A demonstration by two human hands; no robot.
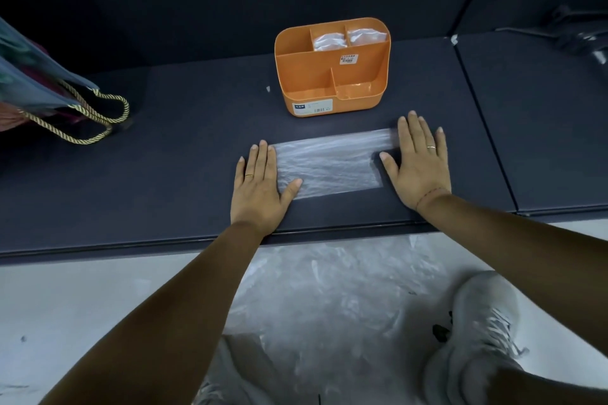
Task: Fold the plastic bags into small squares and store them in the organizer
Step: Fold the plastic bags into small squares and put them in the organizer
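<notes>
Both hands lie flat with straight fingers, left hand (pixel 258 187) and right hand (pixel 419 164) pressed on the ends of the plastic bag (pixel 329 163), which is folded only to a strip on the table. Two far compartments of the organizer (pixel 355 105) beyond are filled; loose plastic (pixel 329 293) is left on the near floor.

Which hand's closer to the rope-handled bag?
Left. The left hand lies flat on the left end of the clear plastic bag, with the rope-handled bag off to its left. The right hand presses the opposite end, farther away.
</notes>
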